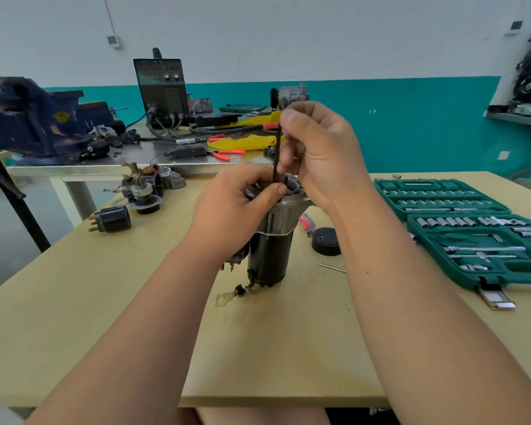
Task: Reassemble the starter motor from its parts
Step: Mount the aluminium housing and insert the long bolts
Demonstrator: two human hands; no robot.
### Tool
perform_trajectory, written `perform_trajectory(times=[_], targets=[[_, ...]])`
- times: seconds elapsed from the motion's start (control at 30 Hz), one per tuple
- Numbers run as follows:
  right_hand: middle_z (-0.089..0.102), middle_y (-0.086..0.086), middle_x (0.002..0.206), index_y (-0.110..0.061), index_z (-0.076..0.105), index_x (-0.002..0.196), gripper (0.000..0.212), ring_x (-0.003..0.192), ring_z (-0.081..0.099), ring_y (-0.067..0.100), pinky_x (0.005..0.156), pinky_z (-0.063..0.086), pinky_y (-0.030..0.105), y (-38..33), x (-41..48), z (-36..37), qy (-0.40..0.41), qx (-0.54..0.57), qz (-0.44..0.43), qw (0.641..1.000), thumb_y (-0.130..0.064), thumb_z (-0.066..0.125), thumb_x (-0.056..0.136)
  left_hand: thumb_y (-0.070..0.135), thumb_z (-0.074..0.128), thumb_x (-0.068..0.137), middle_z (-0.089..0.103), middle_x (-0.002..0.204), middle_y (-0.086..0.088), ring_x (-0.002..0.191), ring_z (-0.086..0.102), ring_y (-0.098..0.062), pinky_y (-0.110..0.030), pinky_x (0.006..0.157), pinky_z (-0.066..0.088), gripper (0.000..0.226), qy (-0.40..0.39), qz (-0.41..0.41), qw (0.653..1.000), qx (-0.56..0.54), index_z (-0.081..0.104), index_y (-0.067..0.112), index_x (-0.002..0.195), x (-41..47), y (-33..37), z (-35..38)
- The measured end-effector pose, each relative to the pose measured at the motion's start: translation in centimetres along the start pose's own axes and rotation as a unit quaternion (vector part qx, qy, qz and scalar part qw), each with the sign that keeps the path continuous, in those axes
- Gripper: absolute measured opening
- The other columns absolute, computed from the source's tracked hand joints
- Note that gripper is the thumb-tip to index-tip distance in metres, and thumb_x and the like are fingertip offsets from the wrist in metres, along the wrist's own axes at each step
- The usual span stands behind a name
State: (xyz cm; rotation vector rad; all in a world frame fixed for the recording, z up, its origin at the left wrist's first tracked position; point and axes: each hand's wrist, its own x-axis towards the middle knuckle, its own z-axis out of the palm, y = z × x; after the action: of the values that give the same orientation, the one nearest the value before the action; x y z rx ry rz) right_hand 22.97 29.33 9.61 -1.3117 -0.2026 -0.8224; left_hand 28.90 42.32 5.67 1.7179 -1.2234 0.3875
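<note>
Black and cylindrical, the starter motor body (270,256) stands upright near the middle of the tan wooden table (105,317), with its grey cast-metal end housing (285,207) on top and a brass terminal tab (224,299) trailing from its base onto the tabletop. I see my left hand (230,207) wrapped around the upper part of the motor, thumb pressed against the rim of the housing, fingers closed on it. My right hand (319,148) is above the housing, fingers pinched together on a long, thin dark bolt (277,154) that stands nearly vertical, its lower end entering the housing beside my left thumb; how deep it goes I cannot tell. Just to the right of the motor lies a round black cap (326,241), a red-handled screwdriver (305,223) partly hidden behind the housing, and a thin metal pin (331,267) flat on the table. Further right, an open green socket set case (472,234) holds its sockets and wrenches. At the left far edge of the table I see a black solenoid (112,219) with copper terminals and, behind it, a loose armature assembly (143,191). On the metal bench (111,170) beyond sit a blue vise (34,118), a black welding machine (163,87), a yellow cloth (246,139) and red-handled pliers (227,153).
</note>
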Motion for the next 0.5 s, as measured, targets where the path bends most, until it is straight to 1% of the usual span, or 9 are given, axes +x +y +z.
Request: perform_trajectory(times=[0.07,0.17,0.23,0.3,0.37,0.43,0.5], targets=[[0.053,-0.006,0.052,-0.013,0.056,0.082,0.009,0.039,0.046,0.012,0.041,0.041,0.025,0.2,-0.5,0.8,0.059,-0.038,-0.048,0.996,-0.016,0.064,0.078,0.024,0.064,0.090,0.062,0.087,0.006,0.086,0.058,-0.016,-0.046,0.075,0.050,0.006,0.000,0.006,1.000,0.004,0.069,0.023,0.092,0.0,0.0,0.2],[0.051,-0.009,0.052,-0.011,0.053,0.081,0.011,0.038,0.043,0.009,0.040,0.039,0.025,0.3,-0.8,1.5,0.106,-0.042,-0.082,0.990,-0.014,0.063,0.077,0.022,0.062,0.092,0.062,0.087,0.003,0.081,0.056,-0.010,-0.039,0.072,0.049,0.010,-0.011,0.014,1.000,0.016,0.072,0.020,0.094,0.2,0.1,0.4],[0.053,-0.007,0.057,-0.013,0.054,0.079,0.012,0.045,0.047,0.012,0.047,0.041,0.027,0.2,-0.9,1.6,0.138,-0.069,-0.093,0.984,-0.017,0.065,0.075,0.023,0.062,0.092,0.062,0.087,0.004,0.080,0.054,-0.007,-0.036,0.071,0.048,0.014,-0.016,0.014,1.000,0.021,0.074,0.018,0.098,0.2,0.1,0.4],[0.054,-0.002,0.064,-0.018,0.055,0.078,0.013,0.056,0.050,0.018,0.059,0.043,0.032,0.3,-1.0,1.7,0.171,-0.115,-0.105,0.973,-0.022,0.066,0.073,0.023,0.061,0.093,0.060,0.085,0.005,0.078,0.053,-0.007,-0.038,0.071,0.049,0.015,-0.022,0.016,0.999,0.025,0.074,0.018,0.099,0.3,0.1,0.3],[0.055,0.000,0.068,-0.020,0.054,0.078,0.013,0.060,0.052,0.020,0.061,0.044,0.031,0.4,-1.4,2.0,0.197,-0.142,-0.117,0.963,-0.024,0.065,0.073,0.023,0.061,0.093,0.061,0.085,0.005,0.079,0.055,-0.009,-0.041,0.072,0.050,0.015,-0.027,0.017,0.999,0.026,0.074,0.019,0.100,0.4,0.2,0.4],[0.056,0.000,0.069,-0.020,0.055,0.081,0.012,0.061,0.053,0.019,0.061,0.044,0.030,0.4,-1.6,2.1,0.212,-0.144,-0.122,0.959,-0.024,0.065,0.075,0.024,0.061,0.093,0.061,0.085,0.006,0.080,0.055,-0.010,-0.041,0.072,0.050,0.015,-0.032,0.016,0.999,0.030,0.074,0.021,0.099,0.4,0.2,0.5],[0.058,-0.002,0.075,-0.020,0.057,0.088,0.013,0.067,0.055,0.015,0.064,0.046,0.028,0.2,-1.9,1.6,0.187,-0.161,-0.102,0.964,-0.027,0.064,0.080,0.025,0.061,0.093,0.057,0.081,0.012,0.077,0.053,-0.008,-0.040,0.070,0.050,0.015,-0.029,0.013,0.999,0.035,0.074,0.021,0.098,0.4,0.2,0.6]])
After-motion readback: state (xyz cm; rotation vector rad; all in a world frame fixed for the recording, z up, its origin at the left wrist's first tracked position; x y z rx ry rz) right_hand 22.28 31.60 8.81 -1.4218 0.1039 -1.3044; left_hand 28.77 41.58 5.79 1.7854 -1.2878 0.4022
